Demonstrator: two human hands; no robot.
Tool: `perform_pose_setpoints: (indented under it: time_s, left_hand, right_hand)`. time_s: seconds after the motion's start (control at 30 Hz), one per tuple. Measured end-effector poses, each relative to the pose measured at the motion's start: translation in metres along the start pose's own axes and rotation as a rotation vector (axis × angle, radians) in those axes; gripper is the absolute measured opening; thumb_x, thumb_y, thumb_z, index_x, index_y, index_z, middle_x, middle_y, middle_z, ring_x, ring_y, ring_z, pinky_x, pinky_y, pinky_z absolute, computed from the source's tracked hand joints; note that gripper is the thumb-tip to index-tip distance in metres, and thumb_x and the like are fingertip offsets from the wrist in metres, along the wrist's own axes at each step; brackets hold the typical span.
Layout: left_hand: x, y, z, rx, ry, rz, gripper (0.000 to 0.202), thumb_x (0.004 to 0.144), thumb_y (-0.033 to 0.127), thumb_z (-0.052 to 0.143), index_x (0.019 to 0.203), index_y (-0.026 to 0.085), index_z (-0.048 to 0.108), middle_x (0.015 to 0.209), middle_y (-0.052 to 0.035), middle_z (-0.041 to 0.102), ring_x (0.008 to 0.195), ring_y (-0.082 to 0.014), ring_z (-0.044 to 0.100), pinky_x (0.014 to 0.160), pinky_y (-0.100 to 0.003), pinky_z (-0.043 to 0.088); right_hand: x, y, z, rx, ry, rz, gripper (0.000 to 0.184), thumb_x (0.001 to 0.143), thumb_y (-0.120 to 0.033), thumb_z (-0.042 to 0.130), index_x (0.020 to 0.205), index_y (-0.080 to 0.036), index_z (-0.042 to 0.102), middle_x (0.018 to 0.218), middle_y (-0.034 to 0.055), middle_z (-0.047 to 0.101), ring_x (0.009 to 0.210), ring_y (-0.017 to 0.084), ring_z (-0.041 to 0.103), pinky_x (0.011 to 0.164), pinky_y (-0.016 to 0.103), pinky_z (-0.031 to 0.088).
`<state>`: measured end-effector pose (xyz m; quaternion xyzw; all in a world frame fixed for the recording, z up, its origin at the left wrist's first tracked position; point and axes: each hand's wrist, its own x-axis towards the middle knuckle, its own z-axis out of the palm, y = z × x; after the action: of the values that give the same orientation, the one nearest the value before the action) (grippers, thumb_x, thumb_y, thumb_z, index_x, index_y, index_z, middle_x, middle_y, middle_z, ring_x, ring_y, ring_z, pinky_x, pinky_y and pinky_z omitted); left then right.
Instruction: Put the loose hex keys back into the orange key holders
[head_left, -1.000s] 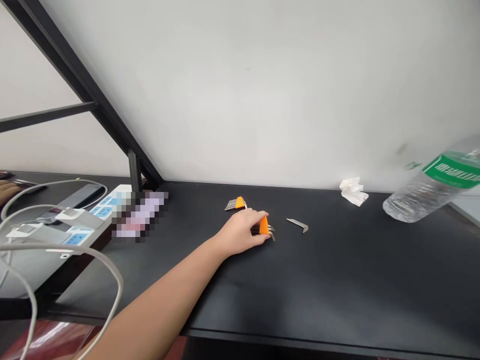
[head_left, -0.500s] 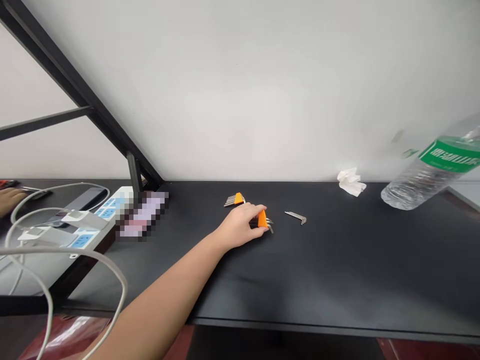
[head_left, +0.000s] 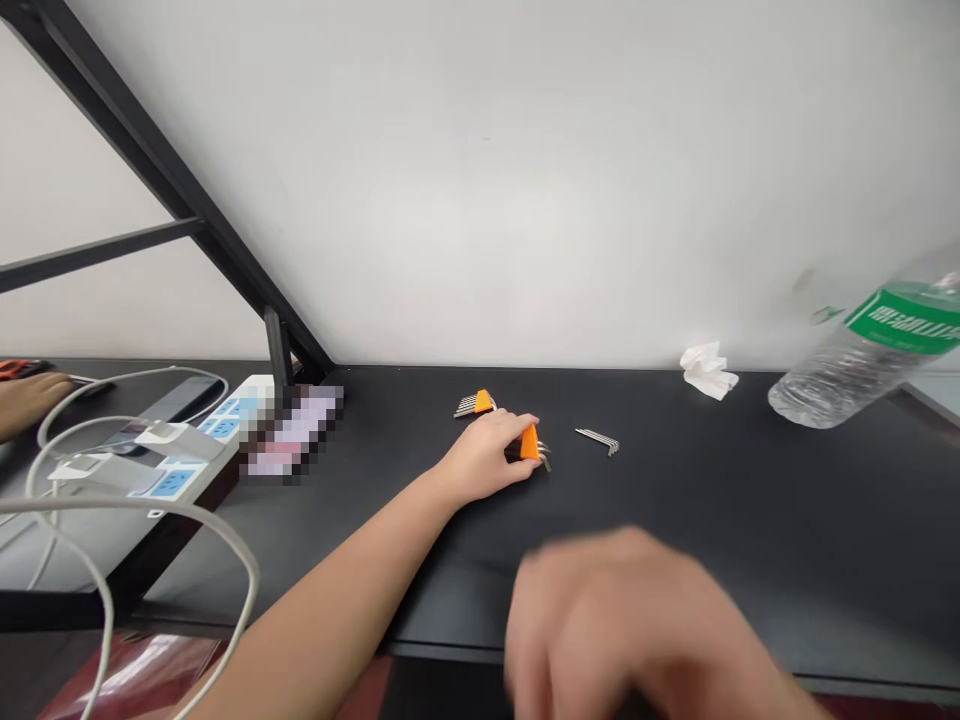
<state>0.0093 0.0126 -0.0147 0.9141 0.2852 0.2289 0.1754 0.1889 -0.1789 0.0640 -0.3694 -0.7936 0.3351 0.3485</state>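
My left hand [head_left: 486,458] reaches far across the black table [head_left: 712,520], its fingers closed on an orange hex-key holder [head_left: 529,442] with metal keys sticking out at its right. A second orange holder with keys [head_left: 475,404] lies just behind the hand. A few loose hex keys [head_left: 598,440] lie to the right, apart from the hand. My right hand [head_left: 637,630] is close to the camera at the bottom, smeared by motion, so its fingers cannot be read.
A white power strip [head_left: 187,450] with plugs and grey cables [head_left: 150,520] sits at left by a black metal frame [head_left: 225,250]. A crumpled tissue [head_left: 708,370] and a lying plastic bottle [head_left: 862,360] are at right. Another person's hand [head_left: 22,400] shows at far left.
My right hand has come into view at the bottom, blurred. My left hand has stayed on the orange holder with almost no shift.
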Motion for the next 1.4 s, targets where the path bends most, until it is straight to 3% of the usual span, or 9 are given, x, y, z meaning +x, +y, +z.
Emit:
perform_pose_setpoints:
  time_s: [0.03, 0.13, 0.23, 0.33, 0.47, 0.6, 0.73, 0.97, 1.4]
  left_hand:
    - [0.0, 0.0, 0.0, 0.011, 0.006, -0.002, 0.048, 0.082, 0.029, 0.071, 0.129, 0.021, 0.06, 0.101, -0.0066, 0.07, 0.094, -0.0241, 0.065, 0.089, -0.039, 0.054]
    - [0.003, 0.003, 0.0, 0.049, 0.017, -0.034, 0.05, 0.08, 0.02, 0.067, 0.13, 0.021, 0.057, 0.109, -0.0077, 0.069, 0.099, -0.0253, 0.064, 0.093, -0.041, 0.053]
    - [0.005, 0.005, 0.001, 0.065, -0.002, -0.057, 0.049, 0.079, 0.014, 0.063, 0.127, 0.019, 0.057, 0.109, -0.0081, 0.069, 0.099, -0.0253, 0.065, 0.091, -0.04, 0.053]
    - [0.004, 0.004, 0.002, 0.041, -0.023, -0.084, 0.048, 0.078, 0.013, 0.061, 0.126, 0.02, 0.057, 0.107, -0.0068, 0.069, 0.095, -0.0237, 0.066, 0.086, -0.037, 0.054]
    - [0.001, 0.004, 0.002, 0.009, -0.05, -0.148, 0.046, 0.079, 0.015, 0.061, 0.124, 0.022, 0.056, 0.106, -0.005, 0.07, 0.088, -0.0217, 0.068, 0.08, -0.034, 0.054]
    - [0.002, 0.01, 0.002, 0.024, -0.06, -0.186, 0.047, 0.08, 0.019, 0.062, 0.126, 0.022, 0.056, 0.105, -0.005, 0.07, 0.088, -0.0225, 0.068, 0.079, -0.034, 0.053]
    - [0.005, 0.022, 0.004, 0.004, -0.084, -0.185, 0.046, 0.079, 0.021, 0.063, 0.124, 0.024, 0.057, 0.098, -0.0035, 0.069, 0.084, -0.0211, 0.066, 0.075, -0.031, 0.052]
    - [0.006, 0.03, 0.003, -0.154, -0.054, -0.141, 0.036, 0.079, 0.019, 0.064, 0.114, 0.024, 0.06, 0.086, 0.0011, 0.062, 0.073, -0.0147, 0.058, 0.068, -0.025, 0.048]
    - [-0.002, 0.032, -0.001, -0.213, -0.026, -0.166, 0.038, 0.08, 0.022, 0.067, 0.117, 0.024, 0.06, 0.082, 0.0032, 0.059, 0.068, -0.0119, 0.054, 0.065, -0.023, 0.045]
  right_hand:
    - [0.014, 0.016, -0.015, -0.034, 0.027, 0.034, 0.014, 0.101, -0.029, 0.055, 0.098, -0.027, 0.068, 0.097, 0.0023, 0.07, 0.086, 0.018, 0.066, 0.078, 0.032, 0.053]
    - [0.041, 0.079, -0.056, -0.457, 0.206, 0.324, 0.014, 0.094, -0.022, 0.058, 0.084, -0.023, 0.068, 0.091, 0.0028, 0.066, 0.079, 0.018, 0.063, 0.076, 0.033, 0.05]
    - [0.043, 0.134, -0.075, -0.657, 0.101, 0.44, 0.013, 0.088, -0.019, 0.06, 0.085, -0.021, 0.072, 0.094, 0.0045, 0.065, 0.084, 0.019, 0.063, 0.079, 0.033, 0.049]
    - [0.036, 0.154, -0.072, -0.786, 0.046, 0.447, 0.018, 0.09, -0.018, 0.057, 0.082, -0.022, 0.073, 0.094, 0.0057, 0.065, 0.088, 0.021, 0.062, 0.076, 0.033, 0.046]
    - [0.036, 0.15, -0.061, -0.902, 0.012, 0.455, 0.026, 0.09, -0.012, 0.052, 0.07, -0.02, 0.067, 0.084, 0.0066, 0.062, 0.081, 0.021, 0.059, 0.068, 0.032, 0.04]
    - [0.039, 0.145, -0.058, -0.94, -0.001, 0.475, 0.021, 0.079, -0.006, 0.056, 0.063, -0.019, 0.056, 0.079, 0.0067, 0.059, 0.076, 0.021, 0.055, 0.063, 0.032, 0.035]
    - [0.04, 0.141, -0.059, -0.75, 0.033, 0.443, 0.016, 0.083, -0.01, 0.054, 0.072, -0.02, 0.051, 0.079, 0.0021, 0.057, 0.068, 0.016, 0.053, 0.059, 0.029, 0.035]
    - [0.039, 0.138, -0.05, -0.436, 0.062, 0.161, 0.018, 0.099, -0.017, 0.046, 0.096, -0.024, 0.062, 0.094, 0.0024, 0.062, 0.078, 0.016, 0.06, 0.07, 0.029, 0.046]
    - [0.038, 0.127, -0.049, -0.379, 0.113, 0.098, 0.02, 0.103, -0.019, 0.043, 0.099, -0.024, 0.062, 0.097, 0.0034, 0.061, 0.079, 0.016, 0.061, 0.071, 0.03, 0.048]
